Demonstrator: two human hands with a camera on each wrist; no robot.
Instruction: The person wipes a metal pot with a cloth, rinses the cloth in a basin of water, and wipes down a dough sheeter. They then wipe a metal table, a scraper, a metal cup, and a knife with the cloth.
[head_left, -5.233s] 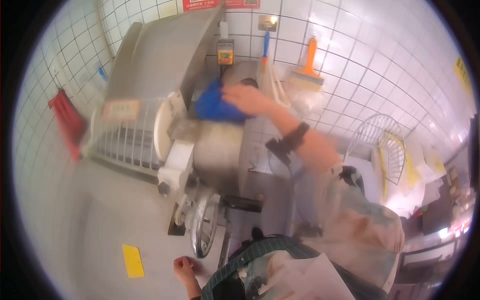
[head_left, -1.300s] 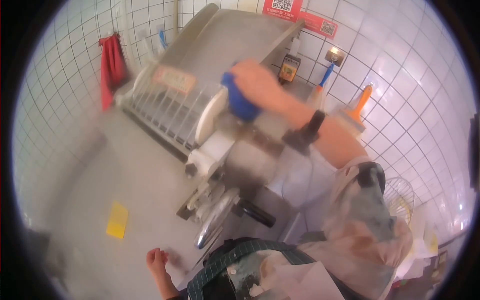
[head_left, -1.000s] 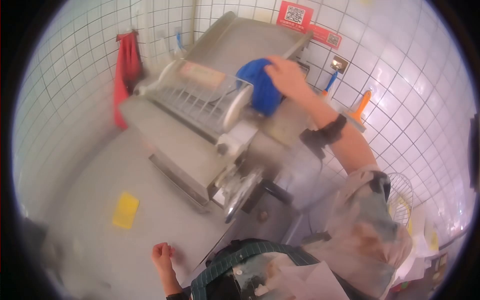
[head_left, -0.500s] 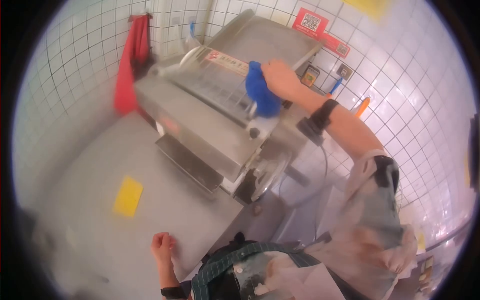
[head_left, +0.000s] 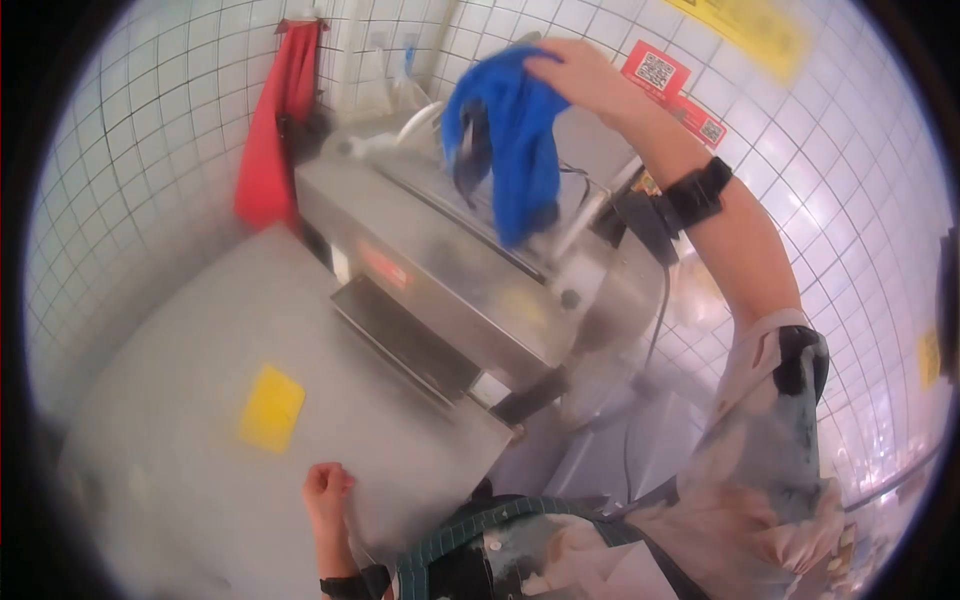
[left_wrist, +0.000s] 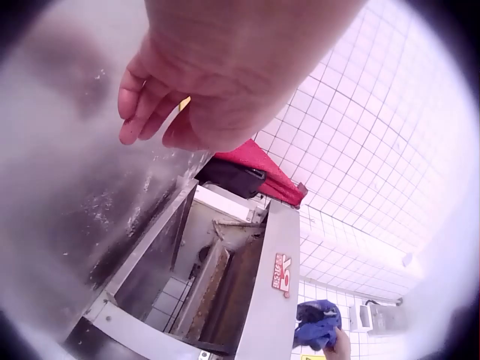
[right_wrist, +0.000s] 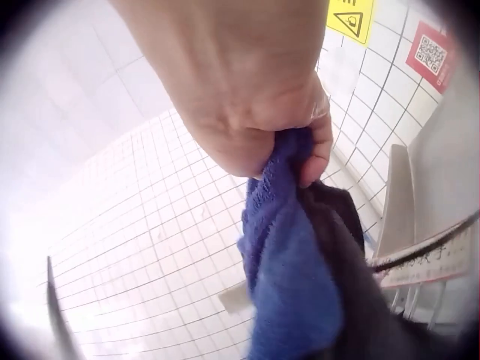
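My right hand [head_left: 585, 82] grips a blue cloth [head_left: 525, 150] by its upper part, and the cloth hangs down over the metal slicing machine [head_left: 430, 270]. Dark patches show on the cloth. In the right wrist view the fingers of the right hand [right_wrist: 262, 120] pinch the bunched blue cloth [right_wrist: 289, 255]. My left hand [head_left: 327, 487] is held over the grey metal table [head_left: 180, 400], holding nothing. Its fingers hang loosely curled in the left wrist view, where the hand [left_wrist: 202, 90] is above the machine's open underside [left_wrist: 217, 277].
A yellow card [head_left: 272, 408] lies on the table. A red cloth [head_left: 280, 130] hangs on the tiled wall at the left. Red signs with codes [head_left: 657, 70] and a yellow sign [head_left: 755, 35] are on the wall behind. A cable [head_left: 660, 320] runs down right of the machine.
My right hand has raised the blue cloth from the machine's guard, and the cloth now hangs spread out. The view has shifted, showing more of the machine's front. My left hand stays by the table.
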